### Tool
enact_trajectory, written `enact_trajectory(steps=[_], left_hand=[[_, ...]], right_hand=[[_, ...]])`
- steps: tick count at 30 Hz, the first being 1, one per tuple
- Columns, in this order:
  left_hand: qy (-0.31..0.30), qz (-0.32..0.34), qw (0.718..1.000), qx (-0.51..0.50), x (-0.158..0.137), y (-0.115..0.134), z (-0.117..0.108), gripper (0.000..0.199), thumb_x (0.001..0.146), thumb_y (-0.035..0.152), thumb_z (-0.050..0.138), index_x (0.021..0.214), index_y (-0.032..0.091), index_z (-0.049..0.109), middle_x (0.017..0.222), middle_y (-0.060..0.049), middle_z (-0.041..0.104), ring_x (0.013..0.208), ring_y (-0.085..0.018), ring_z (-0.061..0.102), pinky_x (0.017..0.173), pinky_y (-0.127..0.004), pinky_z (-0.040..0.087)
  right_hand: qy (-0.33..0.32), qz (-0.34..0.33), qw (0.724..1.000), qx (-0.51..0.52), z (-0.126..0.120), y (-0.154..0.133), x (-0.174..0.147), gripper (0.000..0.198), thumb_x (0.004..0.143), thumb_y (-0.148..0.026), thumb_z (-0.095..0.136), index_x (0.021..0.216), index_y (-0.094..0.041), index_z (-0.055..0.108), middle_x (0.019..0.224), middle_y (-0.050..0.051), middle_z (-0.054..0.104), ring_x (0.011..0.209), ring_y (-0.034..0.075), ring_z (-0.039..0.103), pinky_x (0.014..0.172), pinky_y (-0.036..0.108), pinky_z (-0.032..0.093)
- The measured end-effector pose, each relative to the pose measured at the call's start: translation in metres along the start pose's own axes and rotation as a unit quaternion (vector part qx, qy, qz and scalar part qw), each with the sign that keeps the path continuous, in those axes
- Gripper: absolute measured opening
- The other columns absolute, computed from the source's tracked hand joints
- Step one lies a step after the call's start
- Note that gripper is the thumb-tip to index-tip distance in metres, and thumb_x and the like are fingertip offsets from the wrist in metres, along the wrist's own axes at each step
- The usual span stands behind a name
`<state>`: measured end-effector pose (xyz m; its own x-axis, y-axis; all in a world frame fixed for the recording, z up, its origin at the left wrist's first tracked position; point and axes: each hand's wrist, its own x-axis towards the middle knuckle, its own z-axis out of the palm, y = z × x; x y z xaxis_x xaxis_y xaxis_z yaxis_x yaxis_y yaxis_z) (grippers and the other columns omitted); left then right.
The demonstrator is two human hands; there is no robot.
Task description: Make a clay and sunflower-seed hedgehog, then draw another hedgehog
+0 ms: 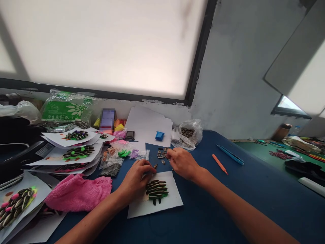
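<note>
On the blue table lies a white paper sheet (170, 206) bearing a cluster of striped sunflower seeds (157, 189) set in green clay, with two seeds poking down below. My left hand (135, 176) rests at the sheet's upper left edge, fingers loosely stretched, its fingertips close to a loose seed (155, 166). Beyond the sheet, my right hand (182, 163) bends over a small scatter of loose sunflower seeds (160, 154), its fingers drawn together at the right side of them. Whether a seed is between those fingertips is hidden.
Papers with finished seed-and-clay pictures (78, 152) pile up at left, beside a pink cloth (80, 193). Behind are clay packets (124, 153), a blue packet (159, 136) and a bag of seeds (189, 132). An orange pen (219, 164) and blue tweezers (230, 155) lie right.
</note>
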<state>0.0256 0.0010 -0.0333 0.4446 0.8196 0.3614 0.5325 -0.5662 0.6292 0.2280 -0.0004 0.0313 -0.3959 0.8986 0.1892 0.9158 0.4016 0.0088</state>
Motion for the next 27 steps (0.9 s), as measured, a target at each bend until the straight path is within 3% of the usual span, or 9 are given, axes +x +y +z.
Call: enact_trajectory(steps=[6,12,15,22,27], left_hand=[[0.003,0.002,1.000,0.001,0.000,0.000,0.000,0.021,0.085,0.021,0.053,0.087,0.024,0.074,0.098,-0.006,0.066,0.094,-0.023,0.057,0.082,-0.037,0.048],[0.007,-0.004,1.000,0.001,-0.001,0.001,0.002,0.022,0.085,0.019,0.052,0.086,0.024,0.073,0.098,-0.006,0.065,0.094,-0.023,0.056,0.084,-0.038,0.047],[0.001,-0.001,1.000,0.000,-0.001,0.000,0.001,0.021,0.085,0.018,0.052,0.087,0.023,0.073,0.097,-0.006,0.065,0.093,-0.023,0.056,0.084,-0.039,0.047],[0.010,0.007,1.000,-0.005,-0.001,-0.002,0.002,0.020,0.085,0.017,0.053,0.086,0.023,0.073,0.097,-0.006,0.065,0.093,-0.022,0.057,0.086,-0.039,0.047],[0.007,0.001,1.000,-0.005,-0.001,-0.001,0.001,0.020,0.084,0.016,0.055,0.086,0.023,0.073,0.099,-0.006,0.064,0.095,-0.022,0.056,0.087,-0.039,0.046]], right_hand=[[-0.029,0.002,0.997,0.067,-0.019,-0.003,-0.024,0.015,0.077,-0.007,0.056,0.084,-0.015,0.065,0.082,0.004,0.065,0.073,0.014,0.057,0.064,0.022,0.038],[-0.006,0.000,0.979,0.206,-0.030,-0.011,-0.049,0.016,0.087,-0.012,0.056,0.084,-0.019,0.070,0.085,0.002,0.066,0.078,0.015,0.058,0.068,0.025,0.041],[0.010,-0.025,0.973,0.229,-0.030,-0.020,-0.059,0.014,0.088,-0.013,0.058,0.088,-0.020,0.070,0.088,0.003,0.064,0.083,0.015,0.057,0.073,0.026,0.042],[0.001,-0.059,0.965,0.256,-0.016,-0.032,-0.066,0.024,0.095,-0.017,0.050,0.093,-0.023,0.073,0.083,0.002,0.064,0.078,0.014,0.057,0.068,0.023,0.041],[-0.016,-0.015,0.964,0.263,-0.013,-0.032,-0.071,0.013,0.086,-0.012,0.061,0.078,-0.018,0.069,0.072,-0.001,0.065,0.066,0.012,0.057,0.060,0.021,0.038]])
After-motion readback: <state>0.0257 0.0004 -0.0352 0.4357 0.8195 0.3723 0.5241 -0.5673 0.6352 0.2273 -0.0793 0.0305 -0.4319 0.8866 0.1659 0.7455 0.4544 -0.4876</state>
